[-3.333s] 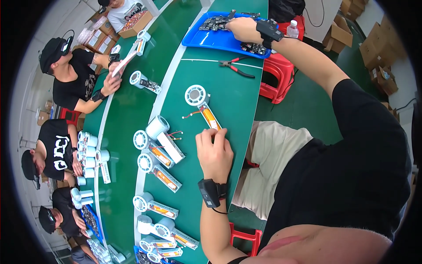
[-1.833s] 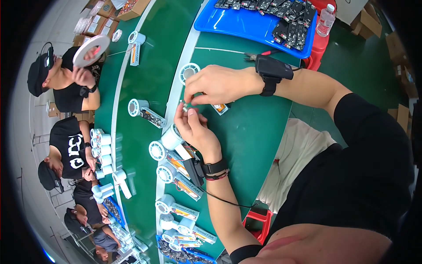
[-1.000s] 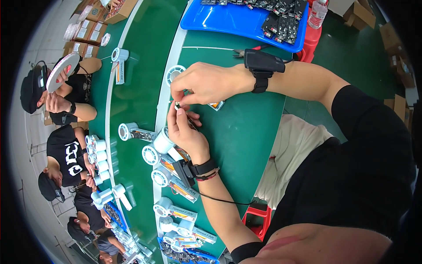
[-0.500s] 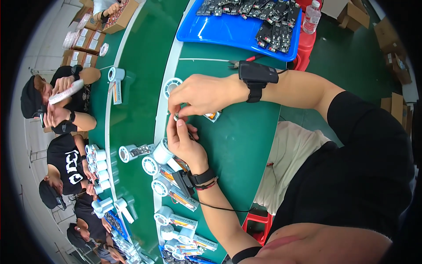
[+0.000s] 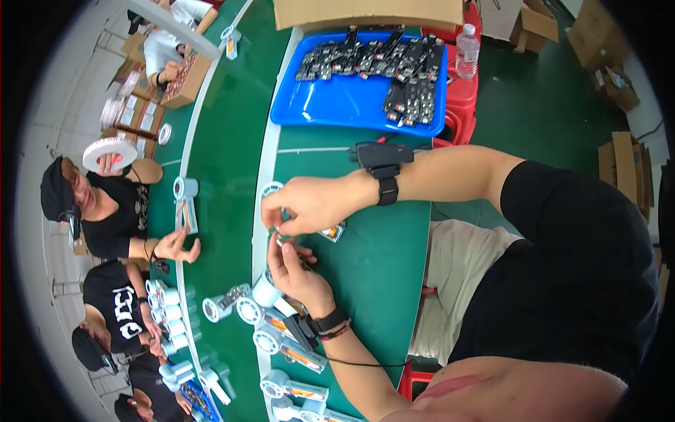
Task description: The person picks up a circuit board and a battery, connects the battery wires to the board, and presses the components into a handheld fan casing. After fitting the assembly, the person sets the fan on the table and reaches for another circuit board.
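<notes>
My right hand (image 5: 309,205) and my left hand (image 5: 294,271) meet over the green table (image 5: 383,260), fingertips pinched together on a small part (image 5: 279,236) too tiny to make out. Under them lies a white hand-held device with a round head (image 5: 271,190) and an orange panel (image 5: 332,232), mostly covered by my right hand. Each wrist wears a black band, and the right one carries a black box (image 5: 383,156).
A blue tray (image 5: 344,112) with several black circuit boards sits at the far edge, a water bottle (image 5: 466,50) beside it. More white devices (image 5: 281,341) line the table's left edge. Other workers sit along a green belt (image 5: 225,141) on the left.
My right hand came back from the blue tray and joined my left hand over the device. For the last second both hands stay pinched together, and the view has shifted slightly.
</notes>
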Action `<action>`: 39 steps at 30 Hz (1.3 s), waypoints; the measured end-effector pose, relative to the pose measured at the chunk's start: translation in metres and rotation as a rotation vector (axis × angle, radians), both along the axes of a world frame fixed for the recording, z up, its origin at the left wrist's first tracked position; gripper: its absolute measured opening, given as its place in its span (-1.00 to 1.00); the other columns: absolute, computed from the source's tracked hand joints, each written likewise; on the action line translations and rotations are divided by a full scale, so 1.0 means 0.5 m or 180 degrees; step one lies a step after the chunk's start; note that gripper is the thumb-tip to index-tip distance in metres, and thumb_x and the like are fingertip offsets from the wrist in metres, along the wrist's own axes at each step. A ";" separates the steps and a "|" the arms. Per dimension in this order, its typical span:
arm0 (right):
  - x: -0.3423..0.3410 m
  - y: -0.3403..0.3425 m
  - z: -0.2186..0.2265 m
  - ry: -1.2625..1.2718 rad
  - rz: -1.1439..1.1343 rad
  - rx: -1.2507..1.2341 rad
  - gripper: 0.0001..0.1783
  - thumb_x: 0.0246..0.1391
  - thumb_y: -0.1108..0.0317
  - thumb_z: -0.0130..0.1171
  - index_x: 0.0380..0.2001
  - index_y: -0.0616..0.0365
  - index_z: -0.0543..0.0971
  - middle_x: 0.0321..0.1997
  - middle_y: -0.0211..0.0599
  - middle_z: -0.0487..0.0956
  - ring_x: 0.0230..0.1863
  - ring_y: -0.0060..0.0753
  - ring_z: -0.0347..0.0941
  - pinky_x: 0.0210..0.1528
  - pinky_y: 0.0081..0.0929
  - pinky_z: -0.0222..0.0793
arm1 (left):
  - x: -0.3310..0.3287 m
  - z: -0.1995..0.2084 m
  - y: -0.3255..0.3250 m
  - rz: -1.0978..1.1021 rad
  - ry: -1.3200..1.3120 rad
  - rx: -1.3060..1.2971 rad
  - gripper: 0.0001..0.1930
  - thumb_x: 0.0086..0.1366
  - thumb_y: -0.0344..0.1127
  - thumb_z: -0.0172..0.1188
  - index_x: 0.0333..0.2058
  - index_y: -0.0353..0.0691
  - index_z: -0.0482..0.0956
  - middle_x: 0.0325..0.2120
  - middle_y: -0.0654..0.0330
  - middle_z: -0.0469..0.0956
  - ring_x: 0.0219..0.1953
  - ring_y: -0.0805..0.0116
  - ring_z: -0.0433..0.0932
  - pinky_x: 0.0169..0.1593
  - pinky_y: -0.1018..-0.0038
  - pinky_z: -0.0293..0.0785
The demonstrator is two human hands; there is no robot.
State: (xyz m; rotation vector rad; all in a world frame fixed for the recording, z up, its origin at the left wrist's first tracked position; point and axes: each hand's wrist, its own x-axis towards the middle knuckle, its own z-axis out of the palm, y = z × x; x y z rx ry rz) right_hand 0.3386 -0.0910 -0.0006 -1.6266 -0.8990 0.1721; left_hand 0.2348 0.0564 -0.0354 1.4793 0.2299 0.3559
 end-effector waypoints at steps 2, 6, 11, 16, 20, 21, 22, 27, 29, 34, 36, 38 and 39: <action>0.009 -0.005 -0.012 -0.0095 -0.0021 -0.0009 -0.83 0.08 0.36 0.21 -0.29 0.22 0.61 -0.25 -0.13 0.68 -0.23 -0.08 0.63 -0.18 -0.24 0.51 | 0.003 -0.002 -0.004 -0.0044 -0.0003 -0.0001 -0.62 0.46 -0.29 0.10 0.15 -0.40 0.46 -0.31 0.22 0.57 -0.46 0.58 0.45 -0.45 0.65 0.34; 0.007 0.004 -0.009 -0.0239 0.0112 -0.0087 -0.84 0.08 0.38 0.21 -0.29 0.23 0.61 -0.28 -0.14 0.68 -0.27 -0.11 0.63 -0.22 -0.23 0.51 | 0.000 -0.002 -0.005 -0.0054 -0.0083 0.0005 -0.61 0.47 -0.29 0.07 0.16 -0.40 0.44 -0.30 0.21 0.58 -0.46 0.57 0.45 -0.45 0.65 0.34; -0.005 -0.001 -0.006 -0.0306 0.0175 -0.0221 -0.81 0.04 0.36 0.26 -0.30 0.25 0.61 -0.32 -0.12 0.69 -0.25 -0.08 0.64 -0.16 -0.22 0.52 | -0.008 0.000 0.000 0.0032 -0.0027 0.0171 -0.61 0.48 -0.29 0.05 0.17 -0.40 0.43 -0.28 0.20 0.58 -0.46 0.57 0.45 -0.44 0.65 0.35; -0.012 0.000 -0.007 -0.0352 -0.0006 -0.0058 -0.77 0.02 0.34 0.30 -0.27 0.24 0.64 -0.33 -0.12 0.68 -0.28 -0.06 0.63 -0.20 -0.20 0.50 | -0.007 0.000 -0.003 0.0046 -0.0017 0.0217 -0.64 0.49 -0.30 0.04 0.15 -0.37 0.45 -0.30 0.21 0.56 -0.48 0.58 0.44 -0.47 0.65 0.34; -0.003 -0.007 -0.006 -0.0728 -0.0347 -0.0209 -0.77 0.02 0.32 0.31 -0.28 0.23 0.66 -0.33 -0.14 0.67 -0.29 -0.08 0.62 -0.23 -0.19 0.49 | -0.001 0.007 -0.012 0.0056 0.0010 0.0221 -0.65 0.49 -0.30 0.05 0.14 -0.36 0.46 -0.31 0.22 0.54 -0.49 0.58 0.44 -0.48 0.65 0.33; -0.002 -0.006 -0.005 -0.0719 -0.0365 -0.0207 -0.77 0.02 0.32 0.31 -0.28 0.23 0.66 -0.33 -0.14 0.67 -0.29 -0.08 0.62 -0.23 -0.19 0.49 | 0.000 0.011 -0.015 0.0061 0.0008 0.0218 -0.65 0.49 -0.30 0.05 0.14 -0.36 0.47 -0.31 0.22 0.54 -0.49 0.58 0.44 -0.48 0.64 0.33; -0.002 -0.004 -0.005 -0.0721 -0.0325 -0.0235 -0.78 0.04 0.31 0.30 -0.29 0.23 0.67 -0.32 -0.16 0.66 -0.28 -0.09 0.61 -0.23 -0.19 0.48 | -0.002 0.013 -0.015 0.0042 0.0016 0.0220 -0.65 0.49 -0.30 0.05 0.14 -0.36 0.47 -0.31 0.22 0.54 -0.49 0.58 0.44 -0.48 0.64 0.33; -0.007 -0.003 -0.010 -0.0820 -0.0298 -0.0196 -0.78 0.10 0.27 0.26 -0.31 0.21 0.70 -0.30 -0.20 0.64 -0.27 -0.11 0.60 -0.24 -0.20 0.48 | -0.009 0.017 -0.015 0.0102 0.0116 0.0274 -0.63 0.48 -0.29 0.01 0.14 -0.41 0.45 -0.31 0.22 0.53 -0.47 0.57 0.43 -0.45 0.65 0.33; -0.004 -0.002 -0.015 -0.0853 -0.0330 -0.0143 -0.77 0.12 0.26 0.24 -0.31 0.20 0.70 -0.29 -0.21 0.63 -0.27 -0.11 0.60 -0.25 -0.20 0.48 | -0.006 0.016 -0.017 0.0133 0.0093 0.0302 -0.63 0.49 -0.28 0.00 0.13 -0.41 0.45 -0.31 0.22 0.52 -0.48 0.57 0.42 -0.45 0.64 0.33; -0.017 0.001 -0.026 -0.1003 -0.0452 -0.0144 -0.77 0.17 0.25 0.21 -0.25 0.17 0.69 -0.27 -0.25 0.58 -0.32 -0.14 0.58 -0.29 -0.22 0.47 | -0.009 0.007 -0.009 0.0080 0.0048 0.0348 -0.63 0.50 -0.26 -0.01 0.13 -0.40 0.46 -0.32 0.23 0.52 -0.48 0.57 0.41 -0.45 0.63 0.32; -0.006 0.001 -0.029 -0.1222 -0.0462 -0.0220 -0.78 0.21 0.25 0.20 -0.22 0.16 0.65 -0.26 -0.28 0.53 -0.37 -0.20 0.56 -0.36 -0.24 0.48 | -0.001 0.005 -0.013 0.0112 0.0001 0.0221 -0.65 0.49 -0.28 0.03 0.13 -0.37 0.46 -0.30 0.23 0.54 -0.48 0.56 0.43 -0.46 0.63 0.31; -0.007 0.003 -0.031 -0.1232 -0.0532 -0.0147 -0.79 0.20 0.26 0.19 -0.23 0.16 0.65 -0.26 -0.27 0.54 -0.37 -0.20 0.56 -0.36 -0.23 0.48 | 0.000 0.007 -0.013 0.0114 -0.0012 0.0163 -0.65 0.49 -0.29 0.04 0.13 -0.36 0.47 -0.29 0.23 0.55 -0.48 0.56 0.44 -0.47 0.63 0.31; -0.007 0.003 -0.031 -0.1264 -0.0582 -0.0082 -0.80 0.20 0.27 0.19 -0.24 0.16 0.64 -0.27 -0.27 0.55 -0.37 -0.19 0.57 -0.36 -0.22 0.48 | 0.000 0.011 -0.013 0.0096 0.0020 0.0175 -0.65 0.49 -0.29 0.04 0.13 -0.36 0.47 -0.29 0.24 0.55 -0.48 0.56 0.44 -0.47 0.62 0.31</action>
